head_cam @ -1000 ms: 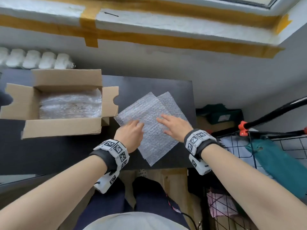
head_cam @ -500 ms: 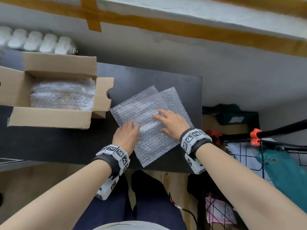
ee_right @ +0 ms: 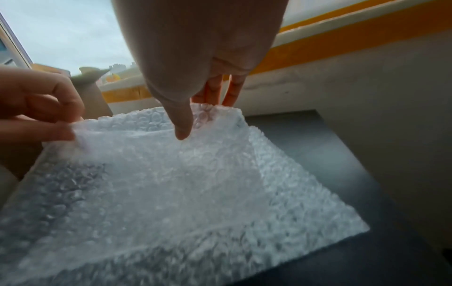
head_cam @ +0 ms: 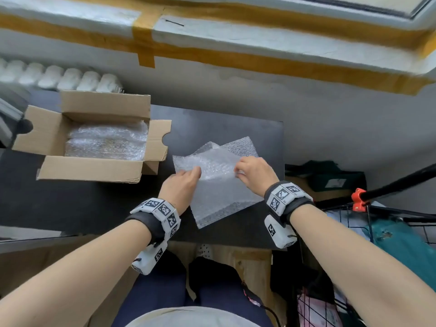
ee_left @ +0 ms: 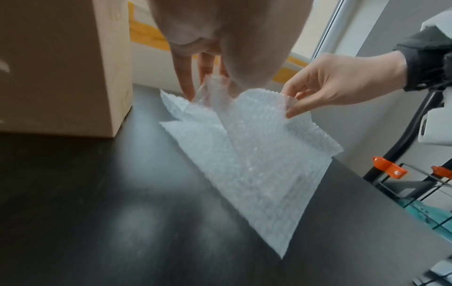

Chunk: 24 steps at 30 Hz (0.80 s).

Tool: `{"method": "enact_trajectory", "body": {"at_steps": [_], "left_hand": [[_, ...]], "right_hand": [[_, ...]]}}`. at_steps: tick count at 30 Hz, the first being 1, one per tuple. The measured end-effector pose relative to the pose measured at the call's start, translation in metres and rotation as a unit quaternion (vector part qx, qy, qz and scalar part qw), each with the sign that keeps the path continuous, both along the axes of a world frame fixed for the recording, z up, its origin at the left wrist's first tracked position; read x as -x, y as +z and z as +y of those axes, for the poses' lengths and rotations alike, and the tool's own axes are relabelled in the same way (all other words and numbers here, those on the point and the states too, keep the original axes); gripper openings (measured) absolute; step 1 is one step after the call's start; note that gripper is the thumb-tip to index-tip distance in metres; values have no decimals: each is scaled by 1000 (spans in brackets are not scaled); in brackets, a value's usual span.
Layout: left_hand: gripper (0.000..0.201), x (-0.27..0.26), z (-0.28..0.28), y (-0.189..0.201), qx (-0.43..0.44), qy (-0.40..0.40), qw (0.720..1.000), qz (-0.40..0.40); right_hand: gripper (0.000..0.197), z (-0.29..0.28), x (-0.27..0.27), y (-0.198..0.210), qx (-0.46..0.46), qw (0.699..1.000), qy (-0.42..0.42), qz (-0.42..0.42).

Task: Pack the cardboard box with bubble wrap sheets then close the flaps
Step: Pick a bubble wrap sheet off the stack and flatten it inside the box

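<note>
An open cardboard box point(head_cam: 89, 166) stands at the left of the dark table, its flaps spread, with bubble wrap point(head_cam: 106, 142) inside. To its right a top bubble wrap sheet point(head_cam: 219, 182) point(ee_left: 257, 154) point(ee_right: 171, 183) is lifted at its far edge and folded toward me. My left hand point(head_cam: 181, 182) point(ee_left: 210, 81) point(ee_right: 44, 116) pinches its left side. My right hand point(head_cam: 254, 173) point(ee_left: 318, 91) point(ee_right: 193, 112) pinches its right side. A second sheet point(head_cam: 240, 147) lies flat beneath it.
The dark table point(head_cam: 70, 204) ends just right of the sheets. A white radiator point(head_cam: 59, 77) sits behind the box. A black pole with an orange clamp point(head_cam: 358, 199), a wire rack and teal fabric point(head_cam: 405, 234) stand at the right. My legs are below the table edge.
Both hands lay flat on the sheets before; now each pinches the top sheet and has raised its far edge off the table. The head view shifted.
</note>
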<state>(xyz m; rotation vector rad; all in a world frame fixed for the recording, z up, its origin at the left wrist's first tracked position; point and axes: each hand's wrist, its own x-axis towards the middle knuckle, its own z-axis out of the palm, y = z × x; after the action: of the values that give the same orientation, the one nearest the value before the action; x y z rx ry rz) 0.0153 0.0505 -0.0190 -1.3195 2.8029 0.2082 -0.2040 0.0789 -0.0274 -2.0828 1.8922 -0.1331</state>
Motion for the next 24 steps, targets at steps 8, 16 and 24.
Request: {"method": "enact_trajectory", "body": {"at_steps": [8, 16, 24], "left_hand": [[31, 11, -31, 67, 64, -15, 992, 110], [39, -25, -93, 125, 160, -69, 968, 182], [32, -120, -143, 147, 181, -64, 957, 217]], "right_hand": [[4, -18, 13, 70, 133, 991, -20, 24], [23, -55, -15, 131, 229, 973, -22, 31], [19, -104, -97, 147, 320, 947, 15, 33]]}}
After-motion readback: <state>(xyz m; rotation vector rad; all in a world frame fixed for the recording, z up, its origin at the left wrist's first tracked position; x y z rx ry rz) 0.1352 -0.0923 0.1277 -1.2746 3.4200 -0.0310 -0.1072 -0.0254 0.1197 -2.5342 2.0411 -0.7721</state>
